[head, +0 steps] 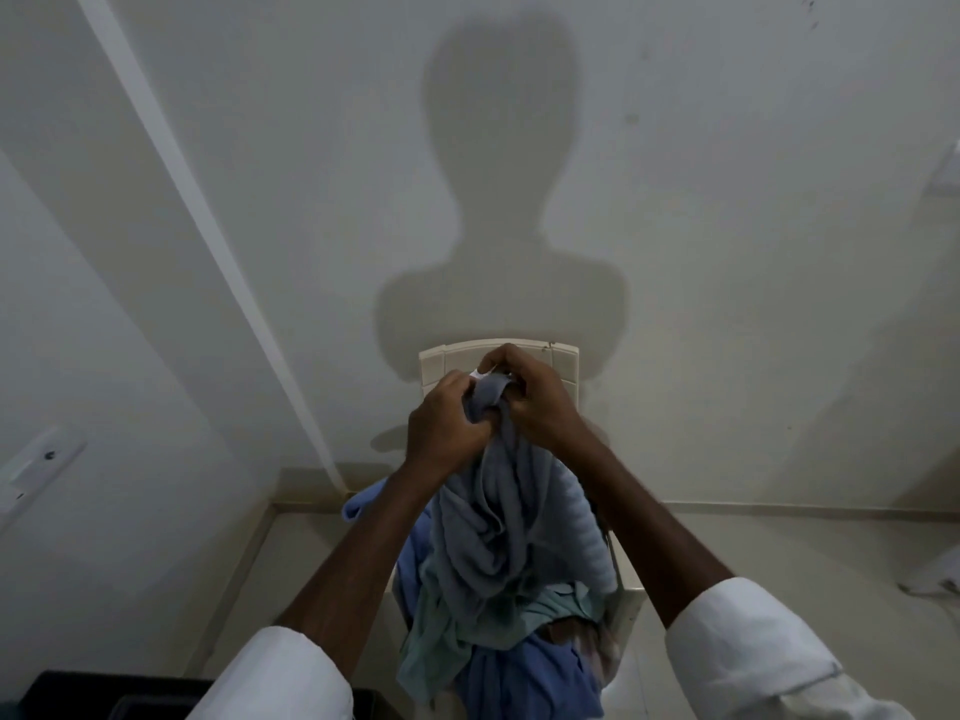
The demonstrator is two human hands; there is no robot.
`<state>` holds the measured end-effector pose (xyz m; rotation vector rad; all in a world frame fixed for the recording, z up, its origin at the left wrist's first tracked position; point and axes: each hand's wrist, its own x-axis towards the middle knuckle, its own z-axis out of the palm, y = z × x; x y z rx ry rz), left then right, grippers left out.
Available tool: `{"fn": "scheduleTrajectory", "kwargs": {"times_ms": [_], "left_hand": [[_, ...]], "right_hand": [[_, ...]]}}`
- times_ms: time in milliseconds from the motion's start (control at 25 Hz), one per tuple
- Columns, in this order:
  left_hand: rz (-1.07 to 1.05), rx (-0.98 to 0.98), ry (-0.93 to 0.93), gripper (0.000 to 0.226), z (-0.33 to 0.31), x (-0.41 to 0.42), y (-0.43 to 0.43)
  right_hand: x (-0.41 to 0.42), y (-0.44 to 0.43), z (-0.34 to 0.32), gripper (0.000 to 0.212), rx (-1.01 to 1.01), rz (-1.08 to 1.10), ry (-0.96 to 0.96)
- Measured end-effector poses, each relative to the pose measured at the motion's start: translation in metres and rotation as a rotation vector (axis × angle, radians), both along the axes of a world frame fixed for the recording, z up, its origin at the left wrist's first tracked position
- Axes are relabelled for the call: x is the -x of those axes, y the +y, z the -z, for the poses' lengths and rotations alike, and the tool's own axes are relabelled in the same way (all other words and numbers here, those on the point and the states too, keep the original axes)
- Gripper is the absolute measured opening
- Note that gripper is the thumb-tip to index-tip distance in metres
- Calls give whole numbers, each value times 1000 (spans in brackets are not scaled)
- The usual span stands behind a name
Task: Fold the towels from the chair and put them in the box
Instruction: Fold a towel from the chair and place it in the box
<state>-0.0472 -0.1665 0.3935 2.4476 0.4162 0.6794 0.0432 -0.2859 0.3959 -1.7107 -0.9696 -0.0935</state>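
A grey-blue towel (491,527) hangs bunched from both my hands in front of the white plastic chair (563,363). My left hand (447,426) and my right hand (535,397) grip its top edge close together, near the chair's backrest. A small white tag shows at the gripped edge. Under the hanging towel, more towels lie heaped on the seat: a ribbed light-blue one (584,532), a pale green one (441,646) and a blue one (535,678). A dark box (119,696) sits at the bottom left, partly cut off by the frame and my sleeve.
The chair stands against a pale wall (727,226) that carries my shadow. A white cable conduit (208,215) runs diagonally down the wall to the left. A wall switch plate (39,454) is at far left. Light floor tiles (779,553) surround the chair.
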Motion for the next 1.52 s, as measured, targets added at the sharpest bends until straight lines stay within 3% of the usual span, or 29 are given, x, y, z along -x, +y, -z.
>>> {"fn": "scheduleTrajectory", "kwargs": {"times_ms": [240,360,440,520,640,840,1000,1120,1200,1320,1400,1520], "left_hand": [[7,123,-198,18,-11,-5,0],[11,227,-228,14,-13,-8,20],[47,174,-235,16,-10,-6,25],[43,156,-265,16,-11,-2,27],[-13,184,-271,15,-13,2,39],[-149,273,-250,18,-7,13,71],[-370,427,-263,41,7,24,98],[-456,570,-303,45,22,35,115],[-463,633,-293,42,27,38,118],[-370,869,-243,22,25,40,117],[-284,1041,-236,10,26,44,120],[-192,801,-237,21,31,46,123]], "right_hand": [[-9,-10,15,18,200,-45,-74],[-13,-31,47,24,519,-44,-112],[-11,-47,72,25,683,125,-120],[-8,-61,91,32,715,392,-57],[-9,-79,111,32,623,587,159],[-21,-108,123,16,558,642,231],[-34,-125,124,22,513,414,59],[-36,-127,108,35,254,332,-6],[-35,-126,100,30,71,349,123],[-38,-114,83,18,-208,435,537],[-39,-104,62,22,-190,455,504],[-29,-89,26,17,37,256,250]]}}
